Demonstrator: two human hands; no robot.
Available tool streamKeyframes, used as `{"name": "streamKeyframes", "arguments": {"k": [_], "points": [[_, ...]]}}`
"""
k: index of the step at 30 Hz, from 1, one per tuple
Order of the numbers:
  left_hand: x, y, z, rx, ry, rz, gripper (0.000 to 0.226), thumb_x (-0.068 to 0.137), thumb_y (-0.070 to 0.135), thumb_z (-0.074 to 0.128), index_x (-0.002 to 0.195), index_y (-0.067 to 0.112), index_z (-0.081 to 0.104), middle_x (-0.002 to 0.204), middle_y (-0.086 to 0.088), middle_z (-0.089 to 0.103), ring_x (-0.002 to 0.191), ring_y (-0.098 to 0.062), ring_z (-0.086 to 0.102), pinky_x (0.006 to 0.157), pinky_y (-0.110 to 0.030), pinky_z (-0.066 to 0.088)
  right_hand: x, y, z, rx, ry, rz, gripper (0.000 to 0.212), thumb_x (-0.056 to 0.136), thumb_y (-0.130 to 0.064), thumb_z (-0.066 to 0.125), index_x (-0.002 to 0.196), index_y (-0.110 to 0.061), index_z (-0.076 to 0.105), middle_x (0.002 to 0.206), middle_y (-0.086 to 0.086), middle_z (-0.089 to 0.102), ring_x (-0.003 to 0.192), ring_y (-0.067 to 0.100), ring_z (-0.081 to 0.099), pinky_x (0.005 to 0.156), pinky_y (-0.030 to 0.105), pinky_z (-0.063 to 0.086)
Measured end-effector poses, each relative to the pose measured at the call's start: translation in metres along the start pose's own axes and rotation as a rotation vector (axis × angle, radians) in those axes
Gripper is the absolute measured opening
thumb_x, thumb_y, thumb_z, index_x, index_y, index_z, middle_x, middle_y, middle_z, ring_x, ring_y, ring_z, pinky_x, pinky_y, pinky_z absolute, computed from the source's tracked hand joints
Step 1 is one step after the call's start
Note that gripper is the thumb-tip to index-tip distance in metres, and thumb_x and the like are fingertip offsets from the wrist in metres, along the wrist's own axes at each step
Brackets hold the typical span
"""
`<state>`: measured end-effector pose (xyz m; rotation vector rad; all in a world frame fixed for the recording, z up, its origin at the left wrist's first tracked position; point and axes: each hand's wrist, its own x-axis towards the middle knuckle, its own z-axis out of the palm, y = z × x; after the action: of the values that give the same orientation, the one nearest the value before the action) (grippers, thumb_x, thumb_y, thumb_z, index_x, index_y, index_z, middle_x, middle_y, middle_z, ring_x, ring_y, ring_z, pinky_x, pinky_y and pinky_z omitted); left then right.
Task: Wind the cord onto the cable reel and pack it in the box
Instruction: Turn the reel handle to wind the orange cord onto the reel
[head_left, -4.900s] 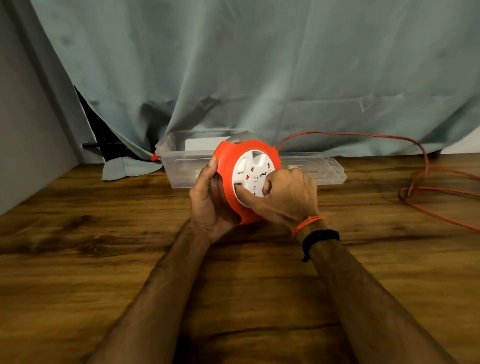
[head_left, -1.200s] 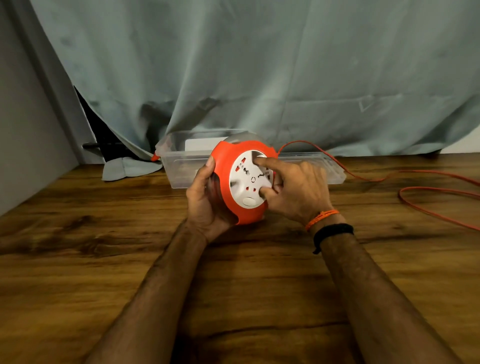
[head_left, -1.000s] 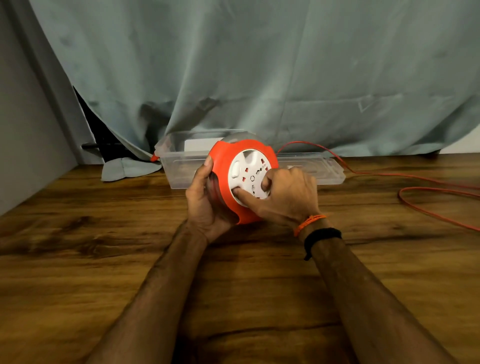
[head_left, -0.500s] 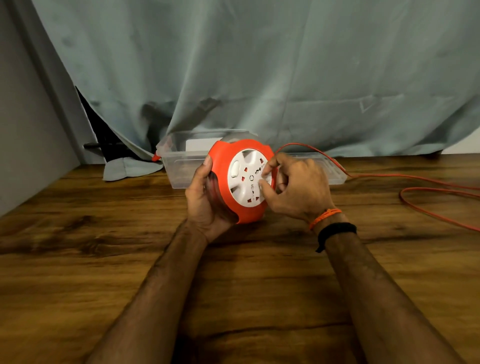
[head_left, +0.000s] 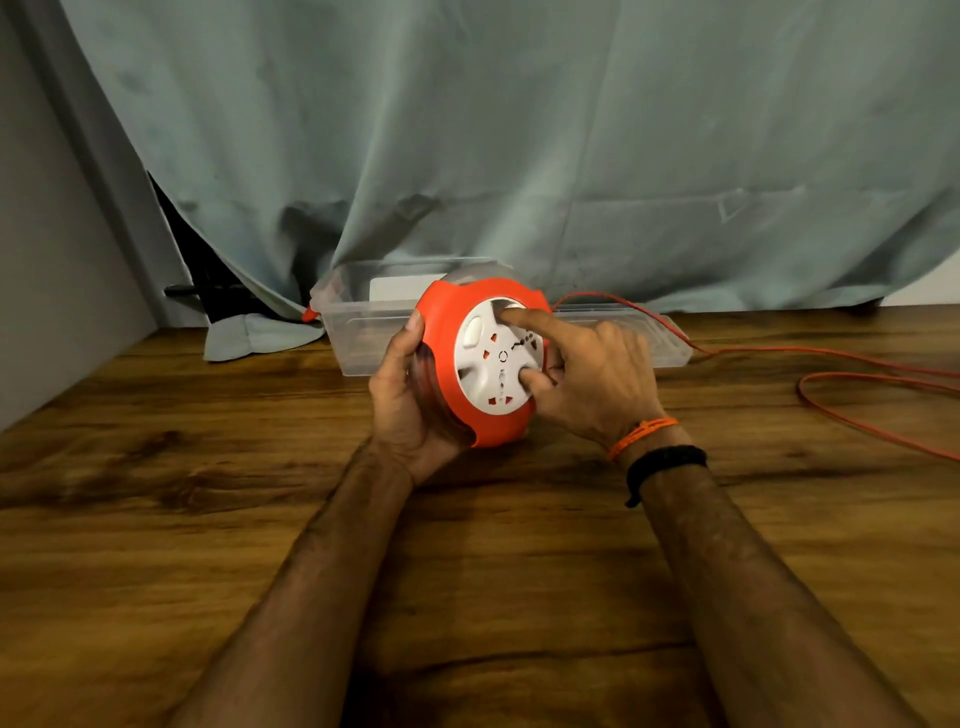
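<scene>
An orange cable reel (head_left: 452, 332) with a white socket face stands on edge at the table's middle. My left hand (head_left: 402, 395) cups its back and left rim. My right hand (head_left: 587, 379) presses on the white face, index finger near the top and thumb near the lower right. The orange cord (head_left: 831, 358) leaves the reel's right side, arcs over the box lid and trails in a loop across the table to the right edge. A clear plastic box (head_left: 358, 312) stands just behind the reel.
The clear lid (head_left: 660, 338) lies flat to the box's right, under the cord. A grey-green curtain (head_left: 519, 156) hangs along the table's back edge, a grey wall (head_left: 52, 260) closes the left. The wooden table (head_left: 156, 519) stretches toward me.
My right hand keeps turning the white face round; its fingers have shifted from the right side to top and bottom. The cord's loops on the table have shrunk since the earliest frame.
</scene>
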<state>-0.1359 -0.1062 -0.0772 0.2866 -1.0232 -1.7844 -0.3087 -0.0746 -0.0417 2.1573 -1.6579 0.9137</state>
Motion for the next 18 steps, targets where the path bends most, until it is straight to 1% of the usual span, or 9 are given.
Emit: {"name": "streamKeyframes", "arguments": {"k": [2,4,6,8,10,12,15,17,18], "points": [[0.0,0.001,0.001,0.005,0.016,0.02,0.068,0.085,0.061,0.054,0.135,0.016,0.063,0.139,-0.021,0.061,0.128,-0.041,0.056,0.106,-0.064,0.042,-0.002,0.0,0.002,0.009,0.009,0.054,0.063,0.072,-0.055,0.068,0.131,-0.039,0.052,0.085,0.003,0.07,0.091,0.03,0.064,0.085,0.041,0.048],[0.0,0.0,0.004,0.0,0.047,0.031,0.06,0.087,0.059,0.053,0.124,0.017,0.072,0.129,-0.017,0.068,0.12,-0.035,0.064,0.097,-0.054,0.053,-0.005,-0.006,0.009,-0.012,0.058,0.109,0.062,0.067,-0.07,0.065,0.114,-0.03,0.06,0.092,0.006,0.071,0.094,0.032,0.064,0.083,0.038,0.043],[0.0,0.001,0.006,-0.004,0.077,0.027,0.059,0.087,0.059,0.052,0.121,0.016,0.073,0.126,-0.016,0.07,0.118,-0.034,0.066,0.096,-0.051,0.054,-0.006,-0.015,0.015,-0.028,0.093,0.153,0.062,0.065,-0.079,0.058,0.091,-0.024,0.065,0.088,0.007,0.071,0.09,0.032,0.065,0.078,0.036,0.042],[0.0,0.001,0.007,0.007,0.075,0.033,0.06,0.085,0.059,0.054,0.123,0.016,0.073,0.127,-0.017,0.069,0.119,-0.034,0.065,0.1,-0.053,0.051,-0.005,-0.02,0.017,-0.038,0.084,0.186,0.067,0.066,-0.084,0.049,0.075,-0.019,0.064,0.081,0.006,0.07,0.084,0.031,0.065,0.073,0.034,0.044],[0.0,0.0,0.007,0.008,0.057,0.038,0.061,0.083,0.058,0.056,0.124,0.015,0.071,0.129,-0.017,0.068,0.121,-0.035,0.063,0.104,-0.055,0.048,-0.003,-0.022,0.016,-0.042,0.064,0.203,0.072,0.068,-0.086,0.043,0.07,-0.017,0.063,0.076,0.006,0.07,0.08,0.029,0.066,0.07,0.034,0.048],[0.0,0.001,0.007,0.005,0.054,0.042,0.061,0.083,0.058,0.056,0.124,0.016,0.072,0.128,-0.017,0.069,0.12,-0.035,0.064,0.104,-0.055,0.048,-0.002,-0.022,0.015,-0.04,0.053,0.201,0.073,0.069,-0.086,0.043,0.071,-0.017,0.064,0.078,0.006,0.07,0.08,0.029,0.066,0.072,0.036,0.05],[-0.001,0.002,0.006,-0.025,0.067,0.022,0.069,0.084,0.06,0.055,0.133,0.012,0.065,0.134,-0.021,0.064,0.124,-0.039,0.06,0.103,-0.057,0.049,-0.002,-0.023,0.01,-0.014,0.046,0.184,0.072,0.068,-0.088,0.044,0.068,-0.019,0.065,0.073,0.002,0.07,0.078,0.026,0.066,0.072,0.037,0.052],[-0.001,0.002,0.006,-0.033,0.065,0.018,0.068,0.089,0.06,0.05,0.134,0.012,0.063,0.135,-0.021,0.063,0.123,-0.039,0.061,0.098,-0.055,0.052,-0.002,-0.018,0.004,0.063,0.052,0.175,0.065,0.068,-0.085,0.051,0.066,-0.022,0.064,0.065,-0.006,0.066,0.075,0.021,0.067,0.074,0.037,0.053],[-0.001,0.001,0.005,-0.027,0.069,0.02,0.067,0.09,0.06,0.048,0.134,0.012,0.063,0.135,-0.021,0.063,0.124,-0.039,0.061,0.099,-0.057,0.051,-0.001,-0.015,0.001,0.104,0.055,0.166,0.057,0.069,-0.08,0.056,0.066,-0.024,0.063,0.062,-0.008,0.063,0.074,0.021,0.067,0.074,0.039,0.053]]}}
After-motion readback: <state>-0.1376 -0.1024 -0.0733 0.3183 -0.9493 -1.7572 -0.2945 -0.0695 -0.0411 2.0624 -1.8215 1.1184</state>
